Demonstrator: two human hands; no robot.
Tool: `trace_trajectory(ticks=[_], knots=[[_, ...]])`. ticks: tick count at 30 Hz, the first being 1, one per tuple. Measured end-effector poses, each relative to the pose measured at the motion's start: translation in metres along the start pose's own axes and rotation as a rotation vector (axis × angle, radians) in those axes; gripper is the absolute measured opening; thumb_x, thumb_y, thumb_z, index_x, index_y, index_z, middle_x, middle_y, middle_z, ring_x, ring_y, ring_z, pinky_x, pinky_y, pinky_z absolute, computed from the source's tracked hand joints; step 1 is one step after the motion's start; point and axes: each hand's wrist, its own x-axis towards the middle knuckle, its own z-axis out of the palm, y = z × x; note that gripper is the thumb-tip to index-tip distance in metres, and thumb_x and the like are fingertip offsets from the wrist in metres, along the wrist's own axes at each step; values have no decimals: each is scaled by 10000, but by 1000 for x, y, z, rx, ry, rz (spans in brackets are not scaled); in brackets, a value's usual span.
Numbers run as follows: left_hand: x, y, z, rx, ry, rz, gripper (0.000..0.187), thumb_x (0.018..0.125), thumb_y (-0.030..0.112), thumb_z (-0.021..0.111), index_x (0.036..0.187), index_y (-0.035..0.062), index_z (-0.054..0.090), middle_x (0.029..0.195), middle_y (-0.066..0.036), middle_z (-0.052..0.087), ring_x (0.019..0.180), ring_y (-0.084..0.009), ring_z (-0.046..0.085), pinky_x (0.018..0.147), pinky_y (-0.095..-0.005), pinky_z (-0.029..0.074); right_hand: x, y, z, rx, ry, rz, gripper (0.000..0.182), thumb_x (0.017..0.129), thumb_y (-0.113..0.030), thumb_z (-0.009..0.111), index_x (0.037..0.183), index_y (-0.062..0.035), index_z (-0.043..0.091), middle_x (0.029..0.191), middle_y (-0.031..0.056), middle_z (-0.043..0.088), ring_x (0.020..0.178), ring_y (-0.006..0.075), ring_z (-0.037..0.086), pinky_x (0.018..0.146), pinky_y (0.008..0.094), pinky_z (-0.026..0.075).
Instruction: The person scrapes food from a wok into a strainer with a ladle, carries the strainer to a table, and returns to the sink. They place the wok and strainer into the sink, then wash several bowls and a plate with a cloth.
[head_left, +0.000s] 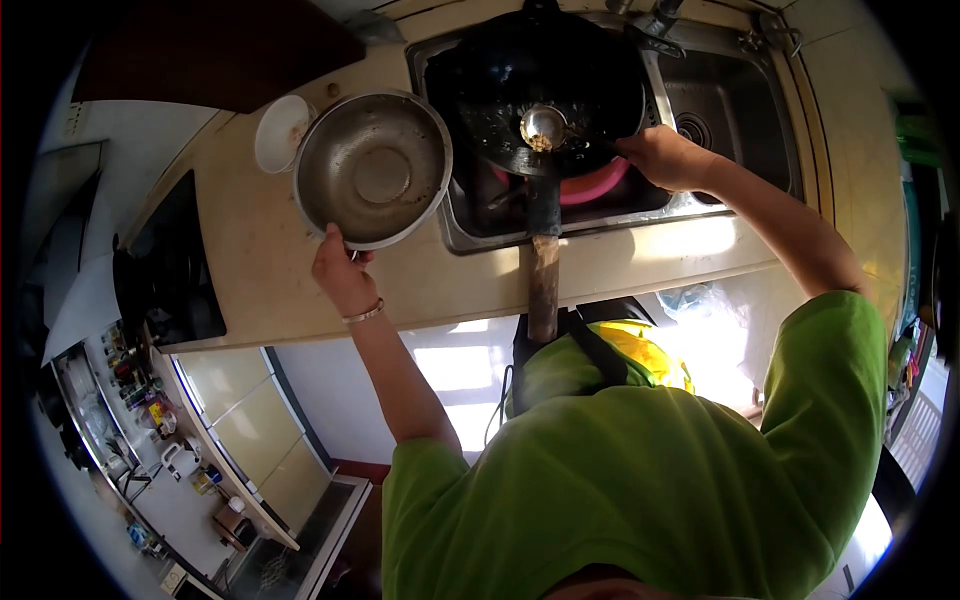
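My left hand (pixel 345 275) grips the near rim of a wide metal bowl (pixel 385 175), its thumb over the edge. The bowl is tilted so its inside faces me, with a few small dark specks in it. My right hand (pixel 665 160) is closed around a dark handle that seems to belong to the ladle (pixel 543 125). The ladle's shiny round cup is inside a black wok (pixel 500 80), with some yellowish bits at its edge. The wok rests over the left sink basin, its wooden handle (pixel 543 285) pointing towards me.
Under the wok a pink basin (pixel 595 188) shows in the sink. A second sink basin (pixel 735 90) lies to the right, near a faucet (pixel 660 25). A white bowl (pixel 280 135) stands behind the metal bowl. A black stove (pixel 180 265) is at the left.
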Motion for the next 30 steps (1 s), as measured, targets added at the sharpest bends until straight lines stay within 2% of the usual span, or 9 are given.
trace_trajectory(ticks=[1, 2, 4, 8, 13, 19, 24, 27, 30], knots=[[0, 0, -1, -4, -5, -1, 262, 799, 202, 517, 607, 28, 475, 535, -29, 448, 402, -108, 432, 363, -209, 362, -6, -13, -12, 248, -145, 161, 272, 830, -88, 381, 1068, -24, 496, 574, 106, 509, 435, 186, 497, 390, 291, 423], [1, 0, -2, -8, -4, 2, 262, 799, 202, 517, 607, 28, 475, 535, -29, 448, 402, -108, 432, 363, -209, 362, -7, -19, -21, 244, -142, 158, 272, 830, -88, 381, 1068, -24, 496, 574, 106, 509, 435, 186, 497, 390, 291, 423], [1, 0, -4, 0, 9, -11, 261, 800, 203, 518, 608, 31, 477, 530, -27, 450, 403, -109, 436, 367, -211, 363, -6, -26, -34, 433, -259, 189, 272, 804, -98, 445, 1050, 3, 504, 497, 39, 417, 351, 86, 359, 308, 214, 314], [0, -1, -8, -18, 32, -34, 260, 800, 204, 520, 610, 31, 479, 523, -26, 452, 401, -108, 436, 368, -214, 361, 3, -14, -37, 831, -347, 238, 285, 785, -112, 463, 1047, -16, 522, 478, -11, 404, 336, 29, 333, 275, 169, 251], [1, -4, -14, -62, 17, -9, 263, 802, 197, 516, 601, 35, 466, 516, -28, 446, 389, -112, 426, 360, -219, 354, 28, -3, -7, 860, -167, 203, 308, 796, -106, 454, 1083, 1, 487, 450, 31, 399, 335, 69, 339, 293, 198, 259], [-3, 1, -16, -28, 56, 20, 269, 803, 190, 510, 593, 30, 455, 513, -29, 420, 379, -116, 414, 357, -212, 347, 17, -16, 16, 445, 8, 160, 317, 840, -139, 412, 1144, -68, 469, 509, 48, 448, 359, 105, 380, 334, 240, 342], [-7, 1, -12, -49, 66, -12, 264, 799, 191, 515, 598, 29, 459, 524, -30, 424, 386, -120, 416, 356, -213, 345, -8, -24, -6, 429, -116, 179, 315, 835, -146, 430, 1141, -94, 479, 506, 32, 426, 368, 88, 379, 338, 226, 350], [-9, -1, -11, -56, 75, -24, 257, 797, 191, 517, 606, 28, 463, 530, -29, 429, 391, -120, 420, 354, -209, 344, -14, -17, -20, 481, -200, 108, 294, 853, -173, 431, 1128, -84, 484, 478, 7, 391, 335, 63, 341, 295, 202, 288], [-7, -5, -9, -56, 91, -26, 251, 795, 189, 519, 610, 28, 463, 531, -28, 429, 394, -118, 422, 349, -203, 341, -13, -7, -33, 850, -346, 158, 292, 809, -132, 482, 1082, -33, 507, 475, -7, 387, 329, 45, 319, 273, 182, 229]])
